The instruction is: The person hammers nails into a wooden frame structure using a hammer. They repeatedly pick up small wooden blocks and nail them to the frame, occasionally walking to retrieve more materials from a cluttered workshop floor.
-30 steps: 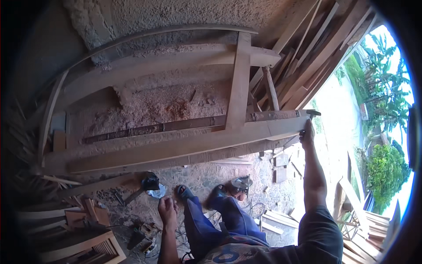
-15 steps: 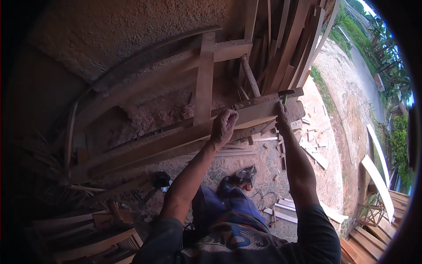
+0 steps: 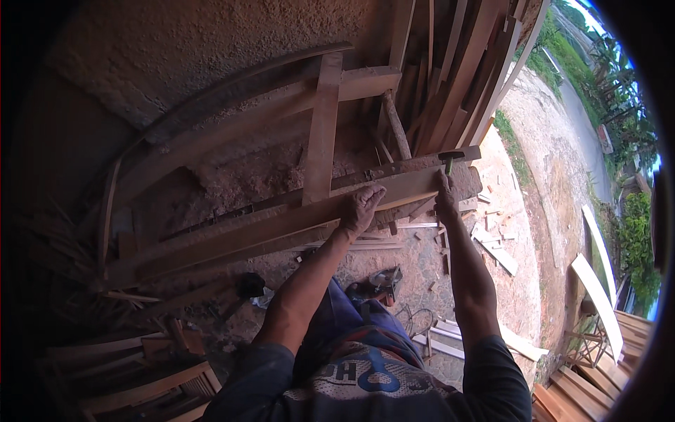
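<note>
Head view. Landmark for all positions: the long wooden beam (image 3: 281, 226), which slants across the middle of the view, its right end higher than its left.

Right hand (image 3: 445, 195): at the beam's front edge, near its right end. It is closed around the green handle of a hammer (image 3: 451, 157). The dark hammer head stands above the fist, over the beam's right end; contact between head and wood cannot be confirmed.

Left hand (image 3: 363, 207): at the front edge of the beam, right of its middle. Fingers are curled in toward the thumb. Whether anything is held inside, or whether the hand bears on the wood, cannot be determined.

Behind the beam, a second beam (image 3: 367, 84) runs roughly alongside. A flat crosspiece (image 3: 322, 133) spans from one to the other, left of the left hand. A round post (image 3: 396, 126) stands behind the beam's right part, with boards (image 3: 460, 77) leaning beyond it.

In front of the beam, a power tool (image 3: 385, 283) lies on the littered floor (image 3: 422, 271), close to the person's foot. Further off to the beam's right, long pale planks (image 3: 599, 306) lie in the light.
</note>
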The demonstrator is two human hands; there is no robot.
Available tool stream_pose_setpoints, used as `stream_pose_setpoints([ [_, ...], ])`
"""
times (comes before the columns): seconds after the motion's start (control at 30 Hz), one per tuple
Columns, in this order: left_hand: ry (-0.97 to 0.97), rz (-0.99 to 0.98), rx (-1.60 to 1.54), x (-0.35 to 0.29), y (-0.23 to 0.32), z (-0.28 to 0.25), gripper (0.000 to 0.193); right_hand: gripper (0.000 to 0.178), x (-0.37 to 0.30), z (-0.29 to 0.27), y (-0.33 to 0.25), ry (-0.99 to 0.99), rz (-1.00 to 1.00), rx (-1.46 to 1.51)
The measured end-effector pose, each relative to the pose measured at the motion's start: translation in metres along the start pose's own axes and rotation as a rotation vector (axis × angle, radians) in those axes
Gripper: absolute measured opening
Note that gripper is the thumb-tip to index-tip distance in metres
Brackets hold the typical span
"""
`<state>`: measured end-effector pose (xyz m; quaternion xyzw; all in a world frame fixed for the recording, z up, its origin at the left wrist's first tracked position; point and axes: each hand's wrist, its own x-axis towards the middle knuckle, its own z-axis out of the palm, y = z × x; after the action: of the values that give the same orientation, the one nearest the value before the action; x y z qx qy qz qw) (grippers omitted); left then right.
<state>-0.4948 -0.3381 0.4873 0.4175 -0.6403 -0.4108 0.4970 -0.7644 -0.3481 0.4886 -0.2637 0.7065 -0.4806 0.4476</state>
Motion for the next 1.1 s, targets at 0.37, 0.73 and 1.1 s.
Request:
stream_pose_setpoints([
  [0.37,-0.011,0.015,0.135,-0.001,0.002,-0.004,0.021,0.056,-0.079,-0.008,-0.034,0.262,-0.532,-0.18],
  [0.73,-0.015,0.082,0.253,-0.003,0.003,-0.004,0.022,0.063,-0.22,-0.009,-0.011,-0.189,-0.707,-0.769],
  [1.1,0.033,0.212,0.305,-0.003,-0.005,-0.002,0.019,0.06,-0.214,-0.005,-0.009,-0.235,-0.668,-0.986],
])
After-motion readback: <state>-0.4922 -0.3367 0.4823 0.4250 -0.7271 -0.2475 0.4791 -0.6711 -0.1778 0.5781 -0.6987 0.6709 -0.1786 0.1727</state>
